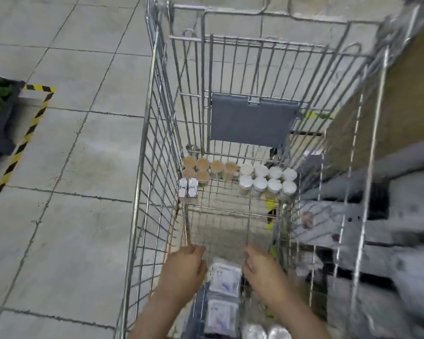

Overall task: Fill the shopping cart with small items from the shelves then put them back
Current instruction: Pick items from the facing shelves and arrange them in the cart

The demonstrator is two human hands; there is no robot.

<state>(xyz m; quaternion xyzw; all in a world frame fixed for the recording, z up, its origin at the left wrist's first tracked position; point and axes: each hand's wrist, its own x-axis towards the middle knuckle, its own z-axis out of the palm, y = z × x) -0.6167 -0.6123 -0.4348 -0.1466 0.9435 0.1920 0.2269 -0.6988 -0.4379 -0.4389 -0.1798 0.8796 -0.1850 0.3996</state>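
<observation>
I note both hands low at the near end of the silver wire shopping cart (142,167), left hand (185,267) and right hand (263,270) apparently curled beside the white flat packets (225,277), grip uncertain; lift squarely, clear of the capped jars (267,182) at the far end.

cart (142,148) – jars (267,179) far end | hands (184,270) inside – near packets (224,277)

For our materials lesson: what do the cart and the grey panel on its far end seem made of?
Cart: probably steel wire with a shiny plated finish; thin silver rods catch the light. Grey panel: likely matt plastic; flat, dull, uniform grey.
</observation>
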